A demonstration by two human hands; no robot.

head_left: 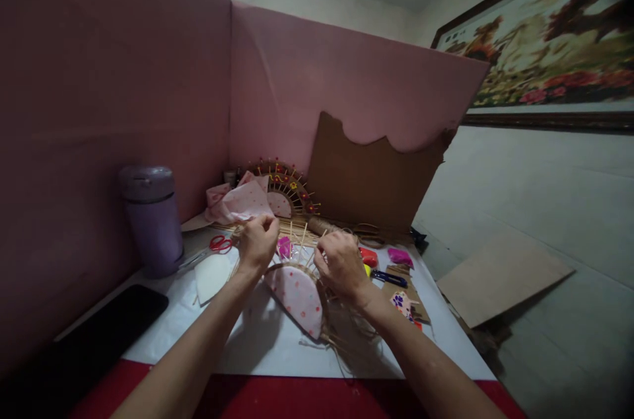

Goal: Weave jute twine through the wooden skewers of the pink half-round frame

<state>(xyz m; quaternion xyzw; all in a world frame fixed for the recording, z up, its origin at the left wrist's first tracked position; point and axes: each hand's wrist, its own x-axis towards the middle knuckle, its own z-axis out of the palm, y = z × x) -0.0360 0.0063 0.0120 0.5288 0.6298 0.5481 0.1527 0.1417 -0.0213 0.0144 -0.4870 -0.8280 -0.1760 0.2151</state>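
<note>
A half-circle piece (297, 300) covered in pale cloth with red dots stands tilted in front of me, thin wooden sticks (303, 237) poking out of its curved edge. Brown twine (367, 330) hangs loose at its right side. My left hand (258, 246) is raised above the left end of the piece, thumb and fingers pinched together; what lies in the pinch is too small to make out. Over the right part of the curved edge, my right hand (341, 267) has its fingers curled in among the sticks and twine. Its fingertips are partly hidden.
Behind stand a finished-looking half-circle fan (293, 186), pink dotted cloth (242, 201) and a twine roll (324, 227). Red-handled scissors (220, 244), a purple tumbler (152, 221) and a black phone-like slab (119, 320) are left. A blue cutter (389, 278) lies right; cardboard (371, 181) leans behind.
</note>
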